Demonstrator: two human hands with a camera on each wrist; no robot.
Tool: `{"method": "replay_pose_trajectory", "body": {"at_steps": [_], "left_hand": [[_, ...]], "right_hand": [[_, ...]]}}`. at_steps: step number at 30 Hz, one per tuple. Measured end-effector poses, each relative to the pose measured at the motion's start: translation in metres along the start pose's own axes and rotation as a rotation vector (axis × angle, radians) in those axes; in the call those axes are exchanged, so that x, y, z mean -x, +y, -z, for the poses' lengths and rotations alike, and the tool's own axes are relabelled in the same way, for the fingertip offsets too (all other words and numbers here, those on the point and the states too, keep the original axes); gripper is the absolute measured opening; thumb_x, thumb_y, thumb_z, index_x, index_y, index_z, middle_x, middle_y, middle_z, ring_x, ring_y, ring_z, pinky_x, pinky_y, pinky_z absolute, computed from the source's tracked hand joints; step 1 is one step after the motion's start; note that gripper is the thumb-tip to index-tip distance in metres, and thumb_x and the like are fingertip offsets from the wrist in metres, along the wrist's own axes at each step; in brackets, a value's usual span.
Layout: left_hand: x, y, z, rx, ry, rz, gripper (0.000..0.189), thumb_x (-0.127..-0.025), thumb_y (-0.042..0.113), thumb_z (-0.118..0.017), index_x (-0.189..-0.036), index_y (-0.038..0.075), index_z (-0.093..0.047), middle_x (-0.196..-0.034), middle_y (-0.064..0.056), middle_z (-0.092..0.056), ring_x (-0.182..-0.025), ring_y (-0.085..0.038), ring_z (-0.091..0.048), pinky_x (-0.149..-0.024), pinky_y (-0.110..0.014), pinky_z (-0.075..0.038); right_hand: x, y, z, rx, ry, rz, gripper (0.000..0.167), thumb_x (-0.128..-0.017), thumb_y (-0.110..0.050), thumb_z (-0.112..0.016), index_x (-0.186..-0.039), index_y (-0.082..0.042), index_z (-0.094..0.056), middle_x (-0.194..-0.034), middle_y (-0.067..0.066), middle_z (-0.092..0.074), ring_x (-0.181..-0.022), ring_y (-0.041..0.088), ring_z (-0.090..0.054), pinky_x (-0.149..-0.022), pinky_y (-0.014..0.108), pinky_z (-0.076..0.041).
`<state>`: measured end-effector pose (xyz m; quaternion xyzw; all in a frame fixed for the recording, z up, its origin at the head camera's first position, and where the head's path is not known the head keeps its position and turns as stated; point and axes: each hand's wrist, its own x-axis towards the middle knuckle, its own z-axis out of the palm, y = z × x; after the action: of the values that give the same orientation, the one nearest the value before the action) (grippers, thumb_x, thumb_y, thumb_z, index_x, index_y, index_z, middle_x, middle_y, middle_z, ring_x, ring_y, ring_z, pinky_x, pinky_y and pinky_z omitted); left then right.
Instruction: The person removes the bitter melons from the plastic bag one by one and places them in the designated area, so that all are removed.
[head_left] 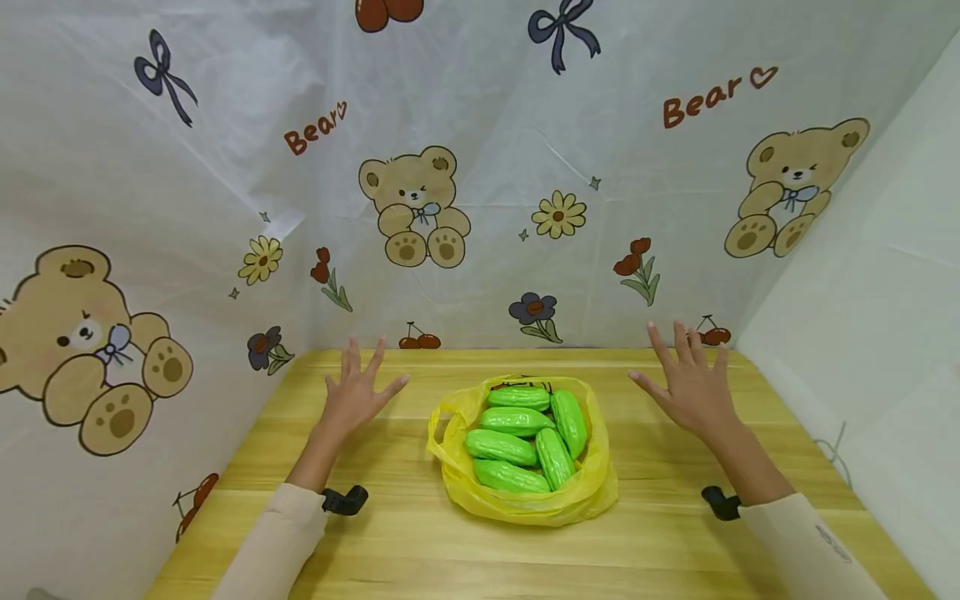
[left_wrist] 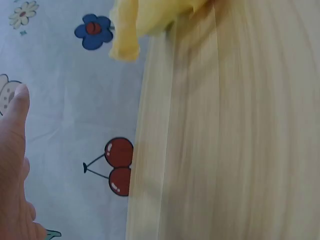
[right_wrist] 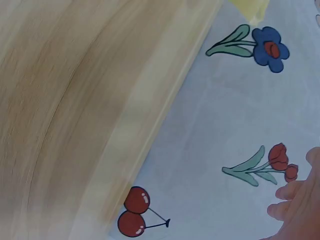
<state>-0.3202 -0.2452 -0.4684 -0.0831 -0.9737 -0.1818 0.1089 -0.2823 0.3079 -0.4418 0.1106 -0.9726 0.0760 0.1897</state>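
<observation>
A yellow plastic bag sits with its mouth wide on the wooden table, and several bright green bitter melons lie inside it. To the left of the bag my left hand is held with fingers spread, touching nothing. On the other side, my right hand is likewise spread, apart from the bag. In the left wrist view a yellow edge of the bag shows at the top, and part of the left hand at the left. The right wrist view catches the right hand at its lower right corner.
The wooden table meets a white cloth printed with bears, flowers and cherries behind it and at the left. A plain white wall stands at the right, with a thin cable beside the table edge.
</observation>
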Motion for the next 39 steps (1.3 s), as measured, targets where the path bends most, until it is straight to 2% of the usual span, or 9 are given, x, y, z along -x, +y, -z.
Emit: {"method": "replay_pose_trajectory", "body": {"at_steps": [4, 9, 13, 17, 23, 28, 31, 35, 39], "left_hand": [[0.008, 0.009, -0.002, 0.103, -0.037, -0.013, 0.090, -0.094, 0.073, -0.049, -0.164, 0.037, -0.006, -0.166, -0.025, 0.012, -0.147, -0.056, -0.012, -0.103, -0.082, -0.018], [0.019, 0.022, -0.005, 0.250, -0.116, -0.007, 0.087, -0.092, 0.076, -0.049, -0.161, 0.047, -0.003, -0.168, -0.018, 0.011, -0.140, -0.060, -0.026, -0.098, -0.080, -0.031], [0.025, 0.031, -0.010, 0.343, -0.162, -0.006, 0.088, -0.090, 0.076, -0.051, -0.161, 0.048, -0.008, -0.169, -0.013, 0.007, -0.143, -0.057, -0.024, -0.100, -0.080, -0.028], [0.030, 0.038, -0.018, 0.387, -0.182, -0.022, 0.087, -0.089, 0.077, -0.053, -0.161, 0.048, -0.012, -0.170, -0.011, 0.000, -0.145, -0.054, -0.023, -0.101, -0.079, -0.028], [0.036, 0.047, -0.031, 0.486, -0.213, -0.078, 0.081, -0.094, 0.066, -0.058, -0.161, 0.046, -0.017, -0.169, -0.013, -0.011, -0.149, -0.047, -0.020, -0.108, -0.074, -0.024], [0.039, 0.053, -0.040, 0.626, -0.243, -0.081, 0.079, -0.097, 0.053, -0.063, -0.161, 0.044, -0.017, -0.168, -0.007, -0.019, -0.144, -0.043, -0.035, -0.108, -0.067, -0.033], [0.041, 0.056, -0.046, 0.708, -0.262, -0.077, 0.078, -0.099, 0.045, -0.065, -0.161, 0.042, -0.019, -0.166, -0.010, -0.023, -0.141, -0.045, -0.039, -0.105, -0.066, -0.037], [0.040, 0.059, -0.052, 0.791, -0.279, -0.085, 0.074, -0.100, 0.037, -0.065, -0.162, 0.035, -0.025, -0.164, -0.014, -0.027, -0.142, -0.047, -0.036, -0.109, -0.065, -0.034], [0.038, 0.060, -0.060, 0.842, -0.278, -0.092, 0.070, -0.101, 0.033, -0.066, -0.161, 0.027, -0.031, -0.166, -0.006, -0.027, -0.149, -0.040, -0.027, -0.112, -0.063, -0.031]], "right_hand": [[0.004, -0.011, 0.006, -0.080, 0.035, 0.009, 0.086, -0.102, -0.060, -0.047, -0.165, -0.022, -0.003, -0.165, 0.030, -0.009, -0.150, 0.050, -0.010, -0.111, 0.075, 0.003], [0.011, -0.024, 0.010, -0.196, 0.114, 0.041, 0.082, -0.103, -0.051, -0.053, -0.165, -0.016, -0.013, -0.162, 0.031, -0.021, -0.146, 0.052, -0.022, -0.109, 0.076, -0.015], [0.016, -0.036, 0.013, -0.314, 0.144, 0.058, 0.079, -0.103, -0.042, -0.058, -0.164, -0.012, -0.018, -0.161, 0.029, -0.024, -0.142, 0.055, -0.027, -0.106, 0.075, -0.023], [0.020, -0.047, 0.017, -0.413, 0.138, 0.046, 0.078, -0.102, -0.038, -0.061, -0.164, -0.011, -0.019, -0.161, 0.025, -0.028, -0.143, 0.053, -0.029, -0.107, 0.073, -0.025], [0.026, -0.063, 0.016, -0.531, 0.133, 0.044, 0.074, -0.102, -0.030, -0.063, -0.162, -0.009, -0.026, -0.154, 0.026, -0.040, -0.129, 0.048, -0.047, -0.099, 0.068, -0.039], [0.030, -0.075, 0.013, -0.608, 0.123, 0.046, 0.064, -0.102, -0.025, -0.064, -0.157, -0.005, -0.037, -0.145, 0.023, -0.050, -0.118, 0.041, -0.055, -0.092, 0.061, -0.048], [0.032, -0.081, 0.011, -0.638, 0.105, 0.031, 0.062, -0.101, -0.025, -0.065, -0.155, -0.005, -0.040, -0.139, 0.021, -0.054, -0.114, 0.037, -0.058, -0.090, 0.059, -0.051], [0.032, -0.090, 0.008, -0.696, 0.071, 0.008, 0.063, -0.100, -0.024, -0.068, -0.154, -0.006, -0.042, -0.133, 0.018, -0.058, -0.112, 0.035, -0.060, -0.087, 0.057, -0.053], [0.031, -0.097, 0.003, -0.723, 0.046, -0.010, 0.062, -0.097, -0.023, -0.071, -0.151, -0.007, -0.045, -0.126, 0.016, -0.061, -0.107, 0.034, -0.063, -0.086, 0.055, -0.054]]}}
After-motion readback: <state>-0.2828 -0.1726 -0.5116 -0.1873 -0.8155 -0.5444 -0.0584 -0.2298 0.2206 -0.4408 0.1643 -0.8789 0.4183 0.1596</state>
